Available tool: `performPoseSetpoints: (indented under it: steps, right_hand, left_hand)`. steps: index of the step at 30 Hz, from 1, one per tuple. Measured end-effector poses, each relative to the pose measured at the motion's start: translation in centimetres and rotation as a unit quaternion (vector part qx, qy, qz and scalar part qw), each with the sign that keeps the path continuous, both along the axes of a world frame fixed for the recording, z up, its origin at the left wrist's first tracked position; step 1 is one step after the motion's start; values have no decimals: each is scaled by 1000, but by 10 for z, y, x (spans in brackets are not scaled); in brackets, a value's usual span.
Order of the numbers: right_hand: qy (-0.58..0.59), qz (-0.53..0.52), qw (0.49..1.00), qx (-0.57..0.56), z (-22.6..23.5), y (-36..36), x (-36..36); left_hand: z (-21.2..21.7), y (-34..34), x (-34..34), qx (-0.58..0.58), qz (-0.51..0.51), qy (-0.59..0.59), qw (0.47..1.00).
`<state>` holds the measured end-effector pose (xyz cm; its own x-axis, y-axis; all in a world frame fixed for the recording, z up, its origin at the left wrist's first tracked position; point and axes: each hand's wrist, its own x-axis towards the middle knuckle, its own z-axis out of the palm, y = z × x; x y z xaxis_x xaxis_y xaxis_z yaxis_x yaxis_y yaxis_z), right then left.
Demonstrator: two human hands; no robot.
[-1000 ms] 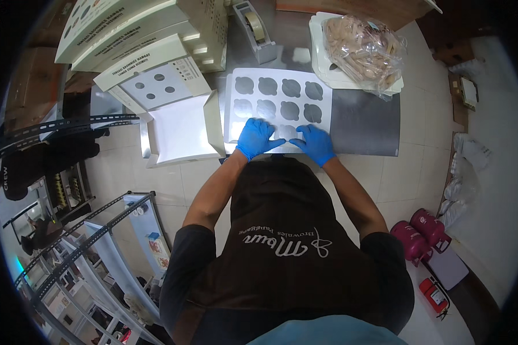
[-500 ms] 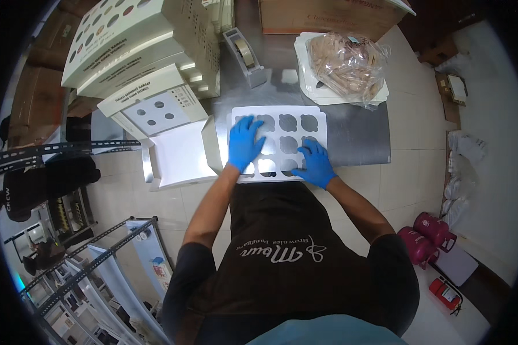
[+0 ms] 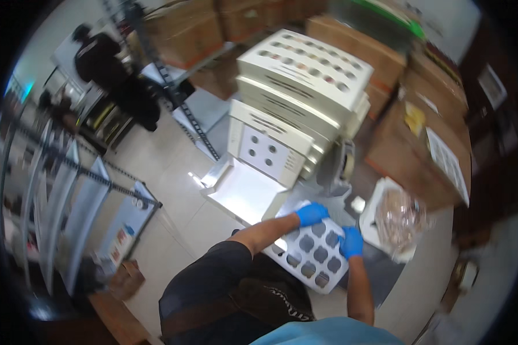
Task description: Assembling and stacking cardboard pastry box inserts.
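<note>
I hold a white card insert [image 3: 314,261] with rows of round notched cut-outs at the table's near edge. My left hand [image 3: 312,214], in a blue glove, is closed on its far edge, and the fingertips are partly blurred. At the far right corner, my right hand [image 3: 351,242], gloved in blue too, has its fingers curled round the rim. Just left of the insert lies an open cream cardboard box [image 3: 247,190], its lid, pierced by several round windows, leaning back against a stack of boxes.
Stacked cream boxes [image 3: 305,69] stand behind the open box. Beside them is a tape dispenser [image 3: 344,167]. A clear plastic bag [image 3: 402,221] of brownish contents rests on white card sheets at the right, below a large brown carton [image 3: 417,155]. A person [image 3: 112,69] stands far left, past metal shelving.
My view has swung leftward and tilted. Both hands have moved from lying spread on the insert to its far edge and far right corner.
</note>
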<state>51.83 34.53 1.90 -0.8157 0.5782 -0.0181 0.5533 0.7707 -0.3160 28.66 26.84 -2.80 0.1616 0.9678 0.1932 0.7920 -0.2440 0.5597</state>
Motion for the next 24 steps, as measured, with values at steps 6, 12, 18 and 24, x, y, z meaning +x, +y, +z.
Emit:
performPoseSetpoints:
  steps: [6, 12, 18, 24]
  right_hand:
    - [-59, 19, 995, 73, -17, -23, -9]
    - [-139, -16, 983, 119, -29, -59, 8]
    - [-155, -51, 987, -15, -20, -69, 23]
    - [159, -172, 971, 43, 19, -54, 30]
  left_hand:
    - [-4, -40, 15, -50, 70, 111, 990]
    - [44, -69, 43, -131, 39, 102, 985]
    - [25, -70, 62, -87, 83, 73, 990]
    - [55, -77, -23, 54, 239, -32, 969]
